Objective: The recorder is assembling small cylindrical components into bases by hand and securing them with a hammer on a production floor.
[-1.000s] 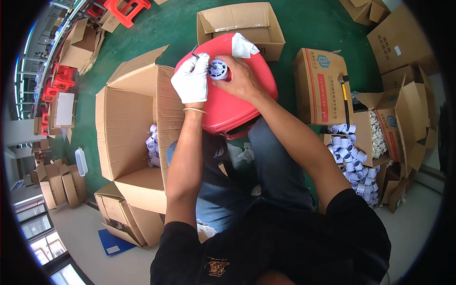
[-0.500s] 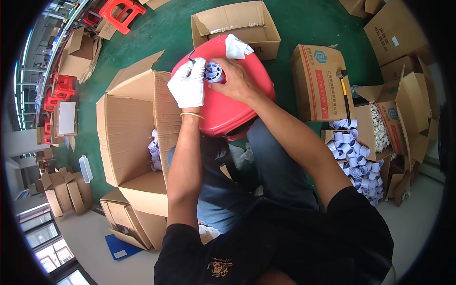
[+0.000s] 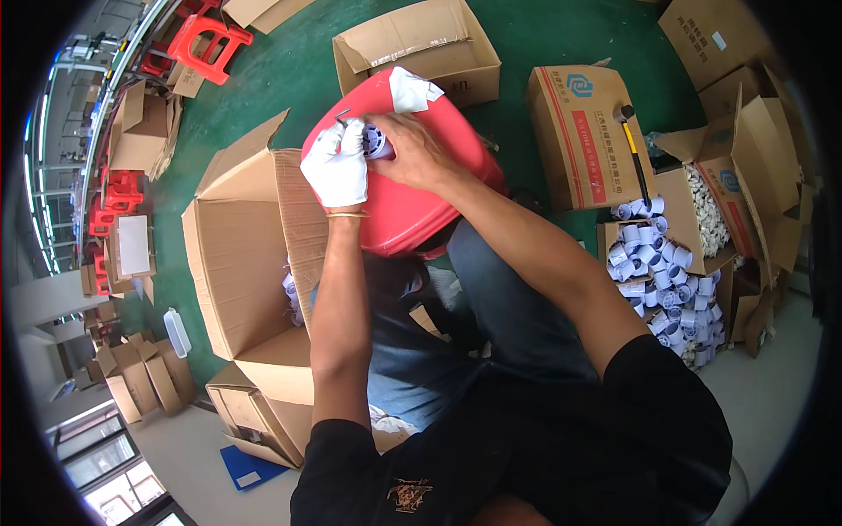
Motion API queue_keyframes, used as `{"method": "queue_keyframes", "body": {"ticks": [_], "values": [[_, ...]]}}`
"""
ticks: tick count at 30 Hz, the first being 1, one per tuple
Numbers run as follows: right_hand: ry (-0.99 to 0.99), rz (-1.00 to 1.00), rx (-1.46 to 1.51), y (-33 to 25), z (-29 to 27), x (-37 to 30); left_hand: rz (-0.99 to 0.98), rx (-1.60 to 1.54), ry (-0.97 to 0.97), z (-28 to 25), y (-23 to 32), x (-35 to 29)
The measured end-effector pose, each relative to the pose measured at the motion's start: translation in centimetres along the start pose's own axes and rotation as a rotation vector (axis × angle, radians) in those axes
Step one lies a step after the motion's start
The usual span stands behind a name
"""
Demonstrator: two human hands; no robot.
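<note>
A white glove covers my left hand [image 3: 337,167], which is closed around a thin bent metal rod [image 3: 343,114]; its hooked end sticks out above the fingers. My bare right hand [image 3: 414,151] grips a pale lilac plastic pipe fitting [image 3: 376,142] from its right side. The fitting's spoked round end faces my gloved fingers, which are right up against it and hide where the rod goes. Both hands are over a red plastic stool [image 3: 399,215] between my knees. A white cloth [image 3: 412,90] lies on the stool's far edge.
To my left stands a large open carton [image 3: 237,254] with lilac fittings inside. Another open carton [image 3: 469,66] is beyond the stool. At right, a hammer [image 3: 633,149] lies on a closed carton [image 3: 570,149], near a heap of lilac fittings [image 3: 671,285].
The whole view has shifted slightly. The fitting has turned, so its spoked end now points more toward the left hand. The rod's outer end sits at a different angle.
</note>
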State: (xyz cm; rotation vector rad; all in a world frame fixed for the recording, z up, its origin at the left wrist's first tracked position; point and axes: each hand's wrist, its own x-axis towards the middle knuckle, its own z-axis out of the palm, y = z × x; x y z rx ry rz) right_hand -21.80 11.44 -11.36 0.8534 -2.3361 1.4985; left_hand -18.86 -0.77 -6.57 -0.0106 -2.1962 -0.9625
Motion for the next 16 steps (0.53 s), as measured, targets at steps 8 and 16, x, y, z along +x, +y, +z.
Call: {"method": "queue_keyframes", "body": {"ticks": [8,16], "values": [[0.356,0.214,0.066,1.5,-15.7,-6.5,-0.043,0.003,0.049,0.3,-0.1,-0.9],[0.175,1.058,-1.069,18.7,-25.8,-23.1,-0.114,0.187,0.014,0.7,-0.6,-1.7]]}}
